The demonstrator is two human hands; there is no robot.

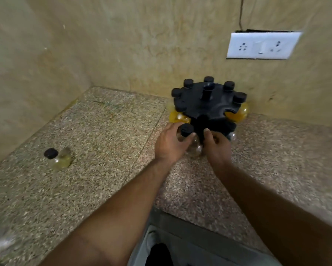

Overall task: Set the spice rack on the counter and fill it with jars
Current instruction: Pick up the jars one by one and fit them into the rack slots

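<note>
A round black spice rack (201,104) stands on the speckled counter (96,169) near the back wall. Several black-capped jars hang around its rim, some with yellow contents. My left hand (170,144) grips a clear jar with a black cap (187,130) at the rack's near-left edge. My right hand (217,144) has curled fingers against the rack's near edge, right beside that jar. One more black-capped jar (58,157) with pale yellowish contents stands alone on the counter far to the left.
Beige walls meet in a corner behind the counter. A white socket plate (262,46) sits on the wall above and right of the rack. The counter's front edge (180,217) runs below my arms.
</note>
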